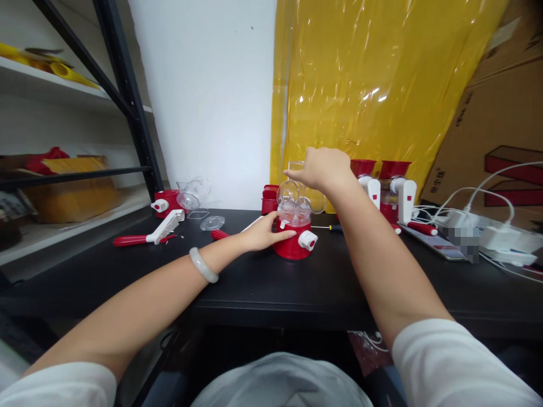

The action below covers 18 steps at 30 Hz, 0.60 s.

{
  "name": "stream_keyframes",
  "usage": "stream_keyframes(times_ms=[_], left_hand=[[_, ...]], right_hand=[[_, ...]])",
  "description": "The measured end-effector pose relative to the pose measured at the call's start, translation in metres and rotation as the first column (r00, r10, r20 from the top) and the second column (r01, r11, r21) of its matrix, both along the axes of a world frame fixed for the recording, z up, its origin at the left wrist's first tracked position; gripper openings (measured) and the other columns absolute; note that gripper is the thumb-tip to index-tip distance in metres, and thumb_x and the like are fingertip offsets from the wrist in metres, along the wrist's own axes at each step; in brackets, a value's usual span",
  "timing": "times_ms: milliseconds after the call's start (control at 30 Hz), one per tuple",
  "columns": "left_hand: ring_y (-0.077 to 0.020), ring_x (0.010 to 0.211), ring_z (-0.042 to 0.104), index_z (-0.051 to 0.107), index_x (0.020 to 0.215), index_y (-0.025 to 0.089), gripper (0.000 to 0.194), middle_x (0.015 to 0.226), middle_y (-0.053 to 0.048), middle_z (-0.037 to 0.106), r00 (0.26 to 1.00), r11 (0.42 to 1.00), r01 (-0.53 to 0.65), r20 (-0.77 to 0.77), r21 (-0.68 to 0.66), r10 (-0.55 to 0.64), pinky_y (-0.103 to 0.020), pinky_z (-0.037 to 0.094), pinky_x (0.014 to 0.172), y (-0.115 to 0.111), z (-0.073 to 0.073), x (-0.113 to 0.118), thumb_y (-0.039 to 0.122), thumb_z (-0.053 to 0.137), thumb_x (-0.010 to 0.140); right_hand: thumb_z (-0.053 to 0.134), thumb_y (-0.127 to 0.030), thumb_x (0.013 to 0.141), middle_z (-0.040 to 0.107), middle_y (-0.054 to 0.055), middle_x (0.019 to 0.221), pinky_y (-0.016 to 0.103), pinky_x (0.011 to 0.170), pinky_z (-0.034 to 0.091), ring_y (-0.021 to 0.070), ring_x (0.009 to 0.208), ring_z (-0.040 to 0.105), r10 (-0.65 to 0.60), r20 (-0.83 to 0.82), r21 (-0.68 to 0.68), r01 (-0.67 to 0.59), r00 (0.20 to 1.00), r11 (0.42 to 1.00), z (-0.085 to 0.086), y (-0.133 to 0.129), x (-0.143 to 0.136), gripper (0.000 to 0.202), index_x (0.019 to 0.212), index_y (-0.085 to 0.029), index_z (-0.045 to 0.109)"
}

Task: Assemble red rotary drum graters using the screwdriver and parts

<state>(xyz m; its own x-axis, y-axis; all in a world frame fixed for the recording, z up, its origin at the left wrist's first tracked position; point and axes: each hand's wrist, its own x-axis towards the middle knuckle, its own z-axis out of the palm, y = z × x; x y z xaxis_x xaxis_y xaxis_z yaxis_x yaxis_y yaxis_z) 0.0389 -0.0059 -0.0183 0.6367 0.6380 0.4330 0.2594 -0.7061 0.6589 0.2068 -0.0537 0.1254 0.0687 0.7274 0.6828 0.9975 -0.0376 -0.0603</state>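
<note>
A red round base [292, 246] with a white knob [307, 241] on its right side stands upright near the middle of the black table. Clear plastic parts [292, 212] sit on top of it. My left hand [265, 232] grips the base from the left, thumb in front. Above the clear parts is my right hand [324, 169], its fingers bent down around the top of a clear piece [296, 165]; most of its fingertips are hidden behind the hand.
At the left lie another red base [167, 202] with clear parts, a clear lid [212, 223] and a red-and-white handle [132, 240]. On the right stand red-and-white assemblies [394, 195], a phone [439, 243] and white chargers with cables [500, 237]. A screwdriver [335, 228] lies behind my right forearm.
</note>
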Motion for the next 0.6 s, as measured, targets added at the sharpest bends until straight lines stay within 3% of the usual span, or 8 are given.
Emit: stream_keyframes(times_ms=[367, 500, 600], left_hand=[[-0.0273, 0.114, 0.059, 0.051, 0.125, 0.017, 0.063, 0.127, -0.013, 0.06, 0.998, 1.0, -0.016, 0.059, 0.019, 0.015, -0.044, 0.045, 0.1, -0.002, -0.002, 0.003, 0.05, 0.069, 0.075], [-0.0252, 0.117, 0.057, 0.045, 0.13, 0.018, 0.064, 0.13, -0.012, 0.058, 0.985, 0.998, 0.042, 0.168, 0.038, -0.048, -0.042, 0.044, 0.102, -0.009, 0.006, 0.006, 0.044, 0.069, 0.077], [-0.0245, 0.112, 0.06, 0.046, 0.127, 0.017, 0.061, 0.126, -0.013, 0.061, 0.979, 0.997, 0.073, 0.192, 0.012, -0.074, -0.042, 0.046, 0.099, -0.009, 0.011, 0.003, 0.041, 0.07, 0.077]], right_hand=[[0.044, -0.078, 0.074, 0.066, 0.019, 0.087, 0.049, 0.078, 0.048, 0.0358, 0.096, 0.063, -0.048, -0.031, 0.039, 0.049, 0.998, 0.998, -0.001, -0.007, -0.013, 0.074, 0.092, -0.01, 0.066], [0.035, -0.083, 0.075, 0.065, 0.017, 0.081, 0.044, 0.078, 0.048, 0.0324, 0.09, 0.064, 0.037, -0.05, 0.031, -0.036, 0.998, 0.999, 0.007, -0.022, -0.014, 0.076, 0.08, -0.013, 0.064], [0.029, -0.083, 0.077, 0.064, 0.014, 0.077, 0.04, 0.077, 0.049, 0.028, 0.085, 0.065, 0.138, -0.113, 0.012, -0.138, 0.984, 0.99, 0.014, -0.024, 0.0, 0.076, 0.075, -0.015, 0.061]])
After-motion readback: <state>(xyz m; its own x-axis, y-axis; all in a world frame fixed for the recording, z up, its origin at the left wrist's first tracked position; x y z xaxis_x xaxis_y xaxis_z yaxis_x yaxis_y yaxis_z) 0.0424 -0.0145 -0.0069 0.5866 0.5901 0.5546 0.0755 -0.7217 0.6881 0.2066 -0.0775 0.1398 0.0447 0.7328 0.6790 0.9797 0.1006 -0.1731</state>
